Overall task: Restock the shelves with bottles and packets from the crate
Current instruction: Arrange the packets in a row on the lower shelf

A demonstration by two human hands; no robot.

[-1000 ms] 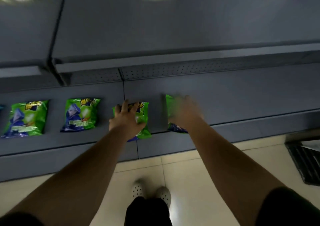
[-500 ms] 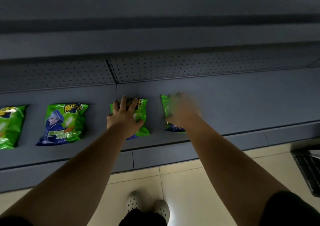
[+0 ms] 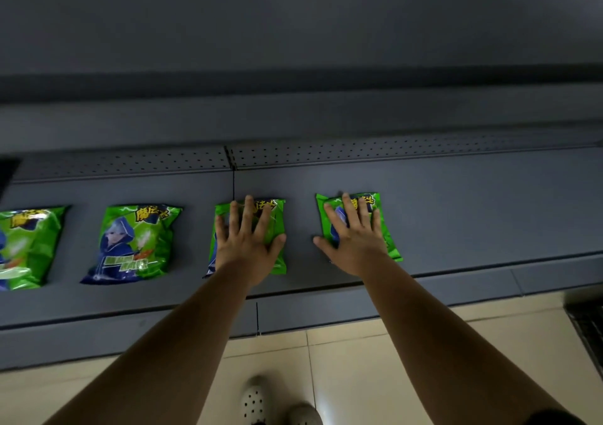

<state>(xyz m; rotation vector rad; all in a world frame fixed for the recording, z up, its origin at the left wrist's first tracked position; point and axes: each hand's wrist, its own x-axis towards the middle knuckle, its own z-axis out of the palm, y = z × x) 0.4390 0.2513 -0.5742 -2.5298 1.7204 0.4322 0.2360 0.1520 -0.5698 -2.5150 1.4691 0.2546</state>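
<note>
L hand (image 3: 245,245) & R hand (image 3: 354,243) flat, grip open, each pressing a packet (image 3: 275,215) on shelf (image 3: 456,215)

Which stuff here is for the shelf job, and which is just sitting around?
For the job:
- four shiny green snack packets: far-left, second, third under the left hand, fourth under the right hand
- grey metal shelf

Just there:
- white perforated shoes
- beige floor tiles

The right hand (image 3: 354,245), blurred a second ago, settled flat with fingers spread on the rightmost packet (image 3: 385,228), which shifted right (wider gap). The bottles overhead left view as the head dipped.
</note>
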